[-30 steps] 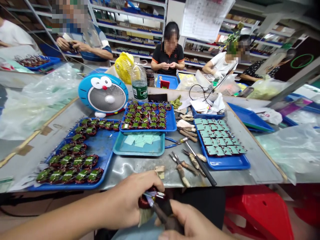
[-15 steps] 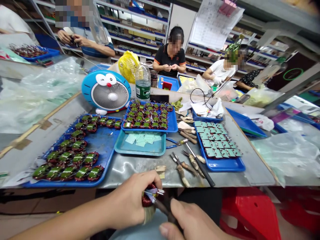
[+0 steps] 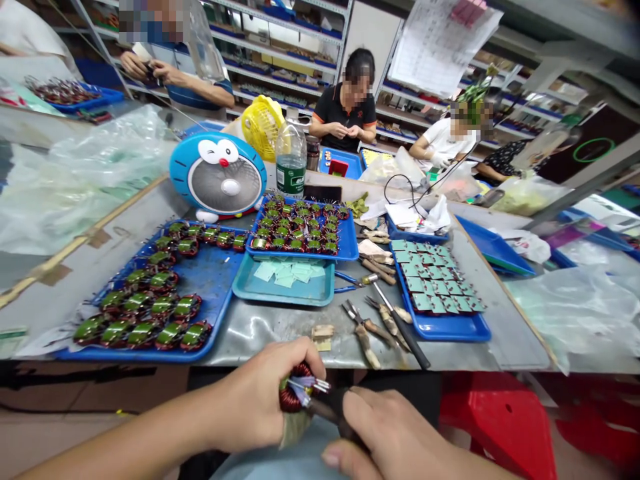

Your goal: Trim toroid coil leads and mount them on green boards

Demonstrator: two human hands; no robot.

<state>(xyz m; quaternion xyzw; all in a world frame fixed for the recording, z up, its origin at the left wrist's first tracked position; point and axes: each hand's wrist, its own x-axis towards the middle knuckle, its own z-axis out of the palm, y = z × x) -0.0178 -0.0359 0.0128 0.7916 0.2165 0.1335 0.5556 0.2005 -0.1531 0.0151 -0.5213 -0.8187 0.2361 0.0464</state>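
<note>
In the head view, my left hand [image 3: 265, 393] is closed around a toroidal coil [image 3: 291, 397] wound with dark red wire, above my lap. Several pale wire ends stick out of the coil to the right. My right hand [image 3: 385, 430] grips a dark hand tool [image 3: 327, 410]; its exact kind is hard to tell. The tool's greyish tip reaches the coil's wires. Similar coils with green middles [image 3: 163, 305] stand in rows in the large blue tray [image 3: 215, 300] at left. More coils [image 3: 295, 227] fill the blue tray at the middle.
A teal tray [image 3: 240, 290] holds loose pale green cards [image 3: 285, 275]. At right, a blue tray [image 3: 445, 330] carries green-topped parts [image 3: 433, 277]. Pliers [image 3: 363, 327] and a hammer [image 3: 400, 327] lie between. A cartoon fan [image 3: 220, 177] and a bottle [image 3: 290, 163] stand behind. Co-workers sit beyond.
The view has shifted slightly, so the bench appears a little higher and further right. Both hands keep their grip, and the tool tip stays at the coil's wires.
</note>
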